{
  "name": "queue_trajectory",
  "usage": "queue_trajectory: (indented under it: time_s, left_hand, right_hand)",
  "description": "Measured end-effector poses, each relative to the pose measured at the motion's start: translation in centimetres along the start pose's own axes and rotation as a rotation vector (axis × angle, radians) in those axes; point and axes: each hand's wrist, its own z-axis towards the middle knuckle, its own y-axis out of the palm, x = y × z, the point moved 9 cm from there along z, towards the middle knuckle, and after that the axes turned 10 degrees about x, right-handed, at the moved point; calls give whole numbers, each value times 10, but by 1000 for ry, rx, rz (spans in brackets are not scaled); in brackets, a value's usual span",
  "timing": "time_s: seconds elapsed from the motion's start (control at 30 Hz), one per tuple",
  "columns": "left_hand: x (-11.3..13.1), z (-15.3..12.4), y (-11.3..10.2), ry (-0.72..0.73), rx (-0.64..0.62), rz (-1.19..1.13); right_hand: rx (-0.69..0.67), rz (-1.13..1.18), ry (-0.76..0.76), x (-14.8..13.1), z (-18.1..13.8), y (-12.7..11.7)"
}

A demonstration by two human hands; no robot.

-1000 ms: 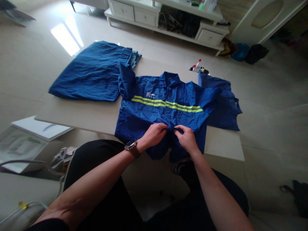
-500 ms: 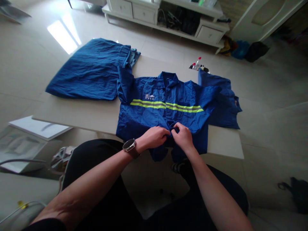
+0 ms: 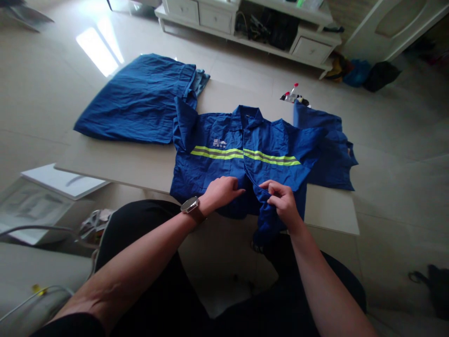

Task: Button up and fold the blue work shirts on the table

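Observation:
A blue work jacket [image 3: 217,173] lies front up, collar away from me, with a yellow-and-grey reflective stripe across its chest and a small white logo. Its lower front is parted, and the bottom hangs over the near table edge. My left hand [image 3: 224,192], with a watch on the wrist, is curled closed over the left front panel; its fingertips are partly hidden, but it seems to grip the cloth. My right hand [image 3: 282,199] pinches the edge of the right front panel, lifting it to the right.
The jacket rests on a low, pale table [image 3: 115,164]. Folded blue clothing [image 3: 136,103] lies at the left, and another blue garment [image 3: 328,154] at the right. Small bottles with red caps [image 3: 293,92] stand behind. Beyond is a white cabinet [image 3: 213,18]; a white box [image 3: 63,182] sits at the lower left.
My hands, close together at the jacket's front opening before, have moved apart. The right hand has drawn its panel edge rightward, and the lower front has come open. The view has shifted slightly.

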Motion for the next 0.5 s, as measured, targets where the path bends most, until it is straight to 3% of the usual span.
queue_trajectory:
  time_s: [0.2, 0.27, 0.4, 0.5]
  left_hand:
    - [-3, 1, -2, -62, 132, 21]
    - [-4, 1, -3, -60, 156, 55]
    - [0, 3, 0, 9, 142, 57]
    - [4, 4, -1, 66, 166, 2]
  right_hand:
    - [-227, 163, 21, -9, -13, 14]
    - [-234, 153, 27, -4, -12, 14]
    - [133, -95, 56, 21, 3, -18]
    - [327, -329, -68, 18, 4, -26]
